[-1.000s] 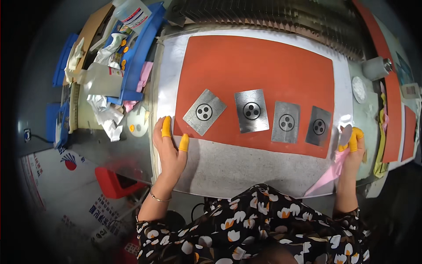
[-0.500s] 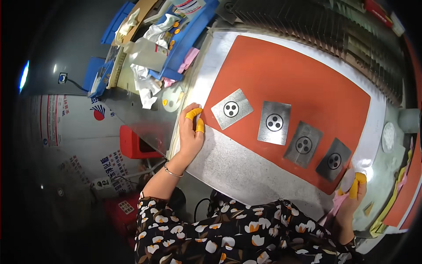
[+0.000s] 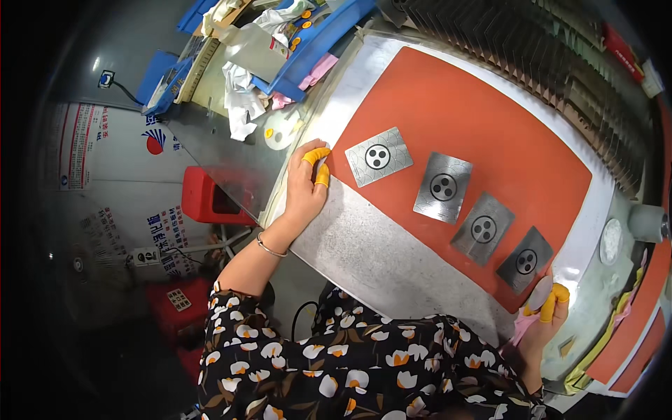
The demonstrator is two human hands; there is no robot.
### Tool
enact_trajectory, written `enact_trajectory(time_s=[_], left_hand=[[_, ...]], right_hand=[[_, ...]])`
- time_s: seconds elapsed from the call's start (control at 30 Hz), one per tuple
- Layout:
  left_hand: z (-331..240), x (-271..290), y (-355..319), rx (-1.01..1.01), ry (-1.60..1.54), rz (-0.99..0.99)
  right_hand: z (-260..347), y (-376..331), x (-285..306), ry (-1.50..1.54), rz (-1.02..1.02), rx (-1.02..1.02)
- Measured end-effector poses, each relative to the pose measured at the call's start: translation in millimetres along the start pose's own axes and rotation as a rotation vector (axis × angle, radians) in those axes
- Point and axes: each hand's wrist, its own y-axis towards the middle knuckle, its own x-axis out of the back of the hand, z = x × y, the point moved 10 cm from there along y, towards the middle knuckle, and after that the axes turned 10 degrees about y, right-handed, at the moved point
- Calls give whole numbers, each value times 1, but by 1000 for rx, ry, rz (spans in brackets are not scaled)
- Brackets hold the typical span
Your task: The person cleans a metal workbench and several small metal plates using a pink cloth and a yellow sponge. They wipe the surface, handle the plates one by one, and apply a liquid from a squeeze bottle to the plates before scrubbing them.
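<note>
1. A metal workbench (image 3: pixel 392 259) runs diagonally across the frame, covered by an orange mat (image 3: pixel 476 133). Four square metal plates lie in a row on the mat, from the first plate (image 3: pixel 379 157) at centre to the last plate (image 3: pixel 526 260) at lower right.
2. The left hand (image 3: pixel 306 187), with yellow finger cots, rests loosely curled on the mat's left corner, gripping nothing, just beside the first plate.
3. The right hand (image 3: pixel 544 316), at lower right, pinches a small grey disc (image 3: pixel 539 293) and a pink cloth (image 3: pixel 519 330).
4. At upper left sit blue trays (image 3: pixel 308 52) of clutter; below, a red stool (image 3: pixel 204 197).
5. The tray contents are hard to make out.
</note>
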Motion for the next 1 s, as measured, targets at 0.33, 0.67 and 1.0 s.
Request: enact_trajectory(time_s=[0.33,0.67,1.0], left_hand=[[-2,2,0,21,52,18],[-5,2,1,5,76,20],[-22,16,-4,-147,43,-75]], right_hand=[[0,0,0,-35,16,-19],[6,-1,-10,-79,27,20],[18,8,-24,-157,39,132]])
